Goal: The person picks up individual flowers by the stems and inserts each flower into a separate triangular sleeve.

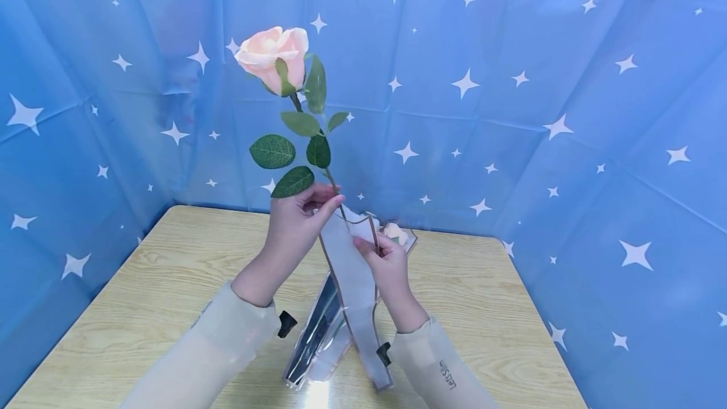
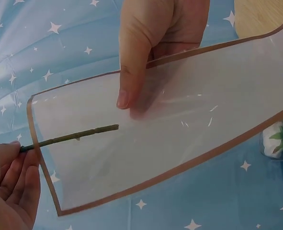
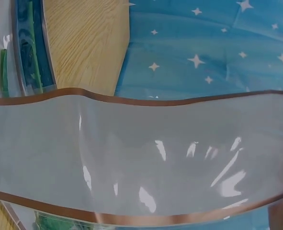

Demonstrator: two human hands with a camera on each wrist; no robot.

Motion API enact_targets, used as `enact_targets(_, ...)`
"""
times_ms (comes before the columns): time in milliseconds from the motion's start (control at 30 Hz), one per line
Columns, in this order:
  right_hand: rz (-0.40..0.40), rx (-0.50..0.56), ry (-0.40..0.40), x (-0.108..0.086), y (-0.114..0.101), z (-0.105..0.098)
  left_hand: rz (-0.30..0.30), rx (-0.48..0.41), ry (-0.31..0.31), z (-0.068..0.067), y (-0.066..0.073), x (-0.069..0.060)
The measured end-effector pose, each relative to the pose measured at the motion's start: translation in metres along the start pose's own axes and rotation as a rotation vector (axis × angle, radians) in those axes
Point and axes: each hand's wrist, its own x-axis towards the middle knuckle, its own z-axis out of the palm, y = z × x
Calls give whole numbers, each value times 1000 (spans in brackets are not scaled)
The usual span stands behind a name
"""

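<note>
In the head view my left hand pinches the stem of a pale pink rose with green leaves, its bloom raised up to the left. A whitish, brown-edged flower sleeve hangs from my right hand, which pinches its side edge near the wide top. In the left wrist view the stem's cut lower end reaches past the sleeve's top edge; whether it is inside or in front I cannot tell. The right thumb lies on the film. The sleeve spans the right wrist view.
Behind the held sleeve, other wrapped flowers lie on the wooden table: a dark-and-clear sleeve at the front and a pale bloom at the back. A blue star-patterned curtain encloses the table's back and sides.
</note>
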Motion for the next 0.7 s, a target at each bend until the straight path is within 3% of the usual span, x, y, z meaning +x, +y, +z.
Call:
enact_targets(200,64,21,7,6,24,0,14,71,-19,-3,1,0)
enact_targets(433,-16,54,-5,6,30,3,-14,108,-53,-1,5,-4)
enact_targets(567,-61,70,-9,6,28,5,18,226,-64,1,6,-3)
enact_targets(700,-57,63,-22,5,25,6,41,263,-58,3,6,-1)
